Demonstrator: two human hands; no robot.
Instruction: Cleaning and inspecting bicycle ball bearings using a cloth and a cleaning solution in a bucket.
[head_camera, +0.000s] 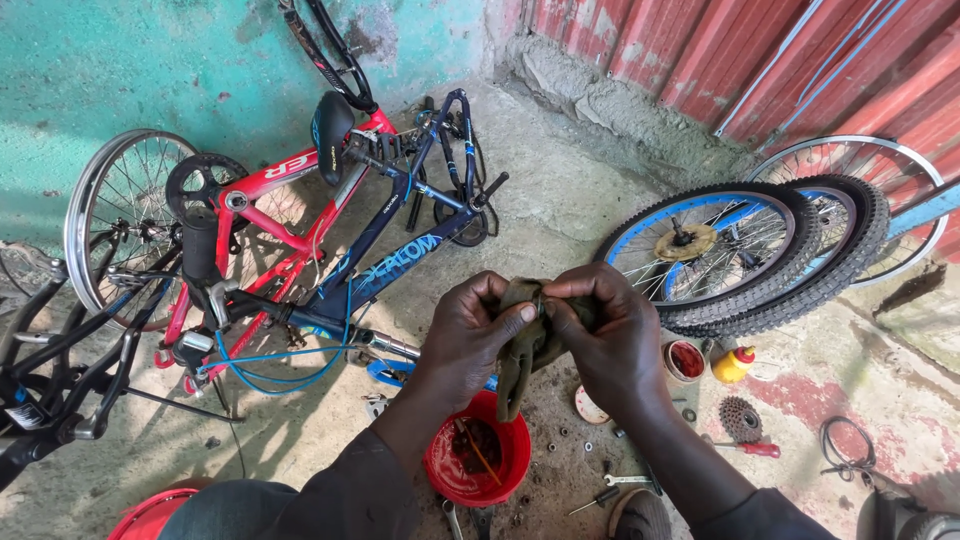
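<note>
Concrete floor (560, 215) w/ a teal wall behind; you're crouched over it. Your left hand (470, 335) and right hand (608, 335) are pressed together at centre, both pinching a bunched olive-green rag (522, 350) btwn them. Rag's long axis runs vertical: top wadded in your fingers, tail hanging down, equally near both hands. Directly below sits a red bucket (478, 462) of greasy parts. Farther out: bike frames (330, 235) to the left, blue-rimmed wheels (745, 250) to the right.

Your rag (522, 345) is olive green; the bucket (478, 455) below it is red. One bike frame (270, 215) is red, another (400, 255) dark blue. The wheel (705, 250) has blue rims, and the bottle (733, 365) is yellow with a red cap.
</note>
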